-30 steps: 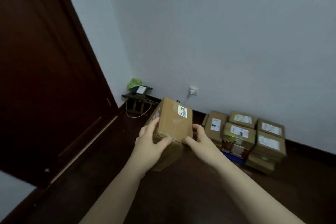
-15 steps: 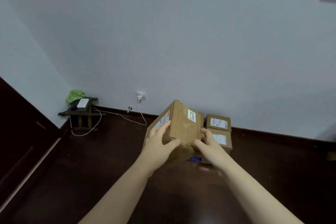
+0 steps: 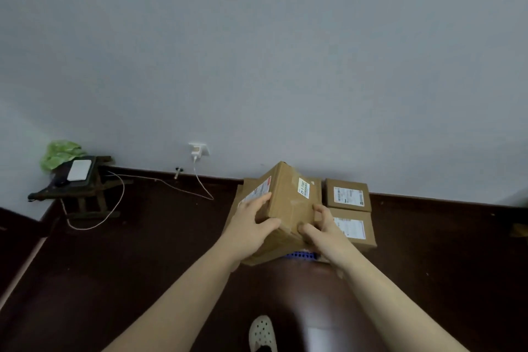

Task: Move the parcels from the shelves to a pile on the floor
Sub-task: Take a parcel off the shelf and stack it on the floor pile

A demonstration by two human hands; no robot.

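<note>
I hold a brown cardboard parcel [image 3: 291, 203] with white labels in both hands, tilted, in front of the pile. My left hand [image 3: 251, 228] grips its left near corner, thumb on top. My right hand [image 3: 323, 231] grips its right near edge. Behind it, the pile of parcels [image 3: 347, 194] lies on the dark floor against the wall; two labelled boxes show to the right, the rest is hidden by the held parcel. A blue object [image 3: 300, 254] peeks out under the parcel.
A small dark wooden stool [image 3: 83, 188] with a white device and green bag stands at the left wall corner. A charger cable [image 3: 160, 180] runs from the wall socket [image 3: 198, 150] across the floor. My white shoe [image 3: 263, 333] is at the bottom.
The view has swung right and closer to the pile; the door has left view. The parcel now hangs directly over the pile, still held in both hands.
</note>
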